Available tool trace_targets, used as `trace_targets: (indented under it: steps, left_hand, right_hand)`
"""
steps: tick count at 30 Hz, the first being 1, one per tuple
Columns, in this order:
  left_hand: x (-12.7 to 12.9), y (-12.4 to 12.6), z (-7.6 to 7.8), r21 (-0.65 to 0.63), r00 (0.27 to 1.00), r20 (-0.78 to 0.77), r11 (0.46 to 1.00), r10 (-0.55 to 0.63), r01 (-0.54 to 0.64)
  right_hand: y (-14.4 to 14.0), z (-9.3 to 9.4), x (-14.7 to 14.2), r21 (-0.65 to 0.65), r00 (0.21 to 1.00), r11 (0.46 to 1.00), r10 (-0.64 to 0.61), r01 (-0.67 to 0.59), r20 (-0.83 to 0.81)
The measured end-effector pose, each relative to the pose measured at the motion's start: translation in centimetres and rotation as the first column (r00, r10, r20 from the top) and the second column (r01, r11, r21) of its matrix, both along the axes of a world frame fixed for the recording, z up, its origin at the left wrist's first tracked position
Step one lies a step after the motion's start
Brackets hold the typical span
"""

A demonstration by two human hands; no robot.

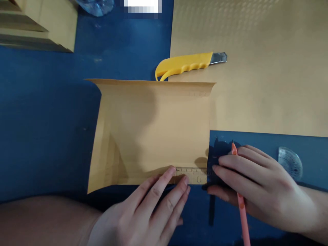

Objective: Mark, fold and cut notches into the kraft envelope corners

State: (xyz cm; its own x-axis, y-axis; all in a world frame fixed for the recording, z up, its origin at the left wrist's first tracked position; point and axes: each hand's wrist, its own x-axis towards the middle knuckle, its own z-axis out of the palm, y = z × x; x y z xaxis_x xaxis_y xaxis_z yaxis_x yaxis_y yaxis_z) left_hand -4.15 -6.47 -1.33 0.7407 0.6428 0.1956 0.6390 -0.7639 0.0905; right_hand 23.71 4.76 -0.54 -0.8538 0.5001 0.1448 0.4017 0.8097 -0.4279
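A sheet of brown card with upturned, creased edges lies before me. Along its near edge, toward the right corner, rests a clear ruler. My left hand presses the ruler and card down with outstretched fingertips, its fingers apart. A pink pencil is tucked between the fingers of my right hand, tip pointing away from me. The thumb and fingertips of that hand are by the ruler's right end; whether they touch it I cannot tell. Small pencil marks show near the card's far right corner.
Beyond the card lies a yellow utility knife, partly on a large brown sheet. A clear protractor sits right of my right hand. Folded cardboard and a clear plastic object stand far left on the blue table.
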Motion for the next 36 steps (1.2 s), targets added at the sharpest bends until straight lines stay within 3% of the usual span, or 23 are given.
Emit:
trace_targets:
  steps: [9, 16, 24, 36]
  left_hand:
    - [-0.1, 0.4, 0.8, -0.036, 0.998, -0.051, 0.999, -0.03, 0.028]
    - [0.0, 0.4, 0.0, -0.01, 1.0, 0.001, 1.0, -0.015, 0.015]
    - [0.1, 0.4, 1.1, -0.089, 0.997, -0.076, 0.996, -0.001, -0.006]
    - [-0.3, 1.1, 0.9, -0.046, 0.999, -0.02, 0.998, -0.037, 0.036]
  right_hand:
    - [0.0, -0.1, 0.1, -0.008, 1.0, 1.0, 0.011, -0.011, 0.001]
    - [-0.1, -0.1, 0.1, -0.011, 1.0, 1.0, 0.005, -0.005, -0.003]
    - [0.0, -0.1, 0.1, -0.012, 1.0, 1.0, 0.021, -0.021, 0.0]
    - [0.1, -0.2, 0.2, -0.017, 0.999, 0.999, 0.031, -0.032, -0.013]
